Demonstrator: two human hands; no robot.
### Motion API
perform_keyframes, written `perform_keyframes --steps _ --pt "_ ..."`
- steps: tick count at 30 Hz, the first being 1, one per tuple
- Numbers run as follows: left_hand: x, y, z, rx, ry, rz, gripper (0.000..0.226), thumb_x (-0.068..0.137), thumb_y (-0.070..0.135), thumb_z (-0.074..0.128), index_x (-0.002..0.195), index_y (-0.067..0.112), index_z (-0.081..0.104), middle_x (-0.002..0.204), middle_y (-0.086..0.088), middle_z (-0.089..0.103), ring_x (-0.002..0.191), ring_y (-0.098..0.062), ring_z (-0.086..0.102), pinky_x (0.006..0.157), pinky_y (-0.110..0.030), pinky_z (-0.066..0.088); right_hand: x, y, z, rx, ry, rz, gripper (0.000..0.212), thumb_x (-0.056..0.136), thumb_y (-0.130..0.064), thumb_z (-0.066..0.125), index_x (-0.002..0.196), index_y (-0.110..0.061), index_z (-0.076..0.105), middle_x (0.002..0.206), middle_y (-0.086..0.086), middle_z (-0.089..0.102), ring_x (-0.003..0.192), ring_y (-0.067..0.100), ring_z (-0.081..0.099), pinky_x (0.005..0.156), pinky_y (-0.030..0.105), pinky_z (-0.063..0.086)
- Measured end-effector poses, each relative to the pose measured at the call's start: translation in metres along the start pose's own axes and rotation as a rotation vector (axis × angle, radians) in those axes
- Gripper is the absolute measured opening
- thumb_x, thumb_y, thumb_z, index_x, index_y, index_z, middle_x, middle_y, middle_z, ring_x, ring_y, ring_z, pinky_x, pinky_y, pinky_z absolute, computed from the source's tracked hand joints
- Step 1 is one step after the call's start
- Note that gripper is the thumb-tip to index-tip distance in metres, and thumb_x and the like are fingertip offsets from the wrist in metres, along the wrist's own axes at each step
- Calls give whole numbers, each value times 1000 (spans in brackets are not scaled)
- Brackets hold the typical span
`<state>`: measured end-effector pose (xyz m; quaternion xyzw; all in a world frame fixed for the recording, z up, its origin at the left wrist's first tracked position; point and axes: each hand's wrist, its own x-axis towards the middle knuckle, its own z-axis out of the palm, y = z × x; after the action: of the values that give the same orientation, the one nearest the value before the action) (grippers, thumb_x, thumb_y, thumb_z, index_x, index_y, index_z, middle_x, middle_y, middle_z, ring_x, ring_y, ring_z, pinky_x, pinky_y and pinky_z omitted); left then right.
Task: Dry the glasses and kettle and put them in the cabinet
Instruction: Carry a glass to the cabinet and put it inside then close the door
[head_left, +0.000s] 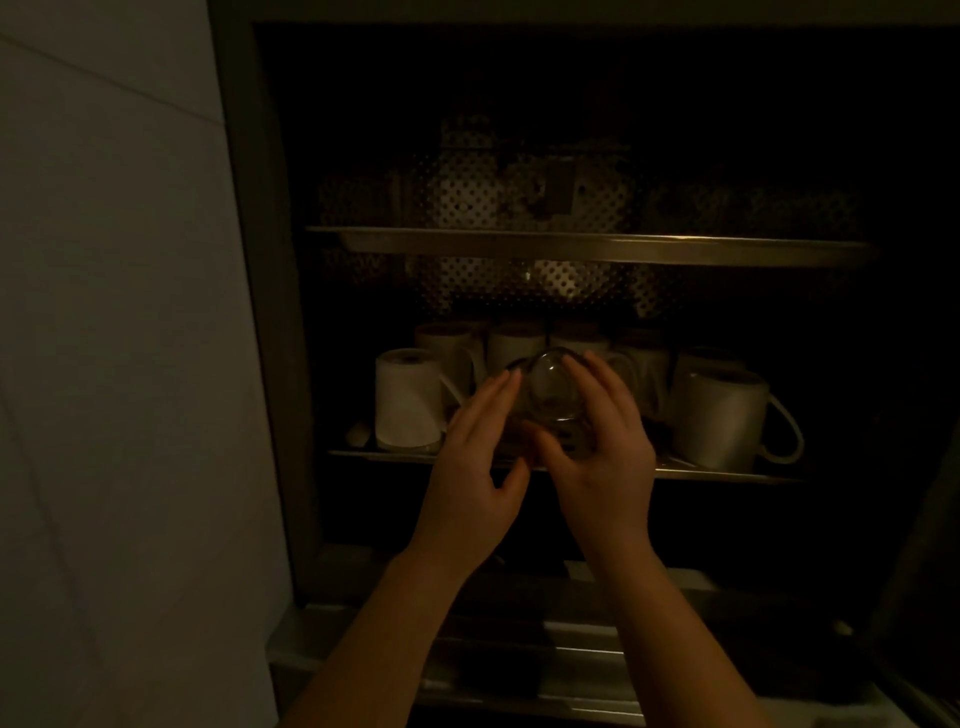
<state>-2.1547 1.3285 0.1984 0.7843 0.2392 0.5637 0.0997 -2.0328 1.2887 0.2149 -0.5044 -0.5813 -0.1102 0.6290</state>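
On the lower shelf: a clear glass (551, 387) sits upside down, base toward the camera, at the front edge of the lower shelf (727, 474), probably inverted so it drains and keeps dust out.
Cabinet: the open cabinet (270, 312) is dim; its upper shelf (597, 248) is at 12 o'clock from the glass, with perforated metal behind it and vague shapes I cannot identify.
Right hand: the right hand (597, 452) is at 5 o'clock of the glass, fingers curved round its right side and thumb low in front; it appears to hold the glass to seat it, though firm contact is hard to judge in the dark.
Left hand: the left hand (475, 457) is at 7 o'clock, fingers straight and together, tips just beside the glass's left wall, gripping nothing; it looks placed to steady or guide.
Neighbours: white mugs (719, 415) stand at 3 o'clock and behind at 12; a paper roll (408, 397) stands at 9 o'clock, so the gap is narrow.
Risk: knocking a mug handle seems likely if the glass is pushed sideways.
Kettle: not in view.
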Motion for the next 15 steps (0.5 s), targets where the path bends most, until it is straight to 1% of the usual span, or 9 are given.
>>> perform_keyframes --steps 2,3,5,7,10,11,12,15 --pt "-1 -3 1 4 12 -32 74 86 6 66 148 24 30 150 6 35 140 -9 32 111 -37 38 2 3 3 -24 -25 -11 65 76 -19 76 135 -27 51 146 -7 42 130 8 43 99 27 46" --pt "0 -4 1 7 15 -44 73 86 6 66 148 22 31 150 5 37 139 -9 33 110 -37 39 3 4 4 -29 -31 -17 64 76 -21 76 135 -27 51 146 -8 42 130 9 44 98 31 48" --pt "1 -6 0 17 3 -57 73 86 9 66 149 21 31 149 4 37 138 -9 33 109 -36 40 5 5 7 -34 -39 -17 62 77 -23 75 135 -26 52 146 -8 42 129 9 45 96 35 50" --pt "4 -7 -2 19 -17 -61 73 87 14 67 149 22 31 149 5 37 138 -8 33 109 -34 40 8 6 9 -51 -51 -16 61 78 -25 74 135 -26 52 146 -8 42 129 10 46 96 37 51" --pt "10 -7 -7 34 -31 -56 72 88 19 67 148 27 28 144 14 34 136 -6 35 108 -23 35 15 9 9 -80 -93 -9 60 79 -33 71 135 -33 50 147 -9 39 128 12 47 93 40 52" --pt "12 -7 -8 41 -39 -56 73 88 21 66 149 27 27 142 16 33 135 -6 35 107 -21 34 18 9 9 -87 -103 -4 59 79 -33 72 134 -34 51 147 -9 38 126 13 48 92 40 52" --pt "14 -7 -9 41 -51 -58 72 88 25 66 149 27 26 141 16 34 135 -6 36 107 -20 34 20 10 10 -92 -109 1 58 79 -32 73 132 -34 52 146 -8 37 125 14 49 91 40 53" --pt "19 -7 -10 31 -75 -73 73 88 35 60 151 25 25 143 14 36 133 -8 39 106 -25 38 27 8 10 -110 -126 16 54 78 -32 74 128 -34 55 142 -9 34 116 13 53 86 37 55"
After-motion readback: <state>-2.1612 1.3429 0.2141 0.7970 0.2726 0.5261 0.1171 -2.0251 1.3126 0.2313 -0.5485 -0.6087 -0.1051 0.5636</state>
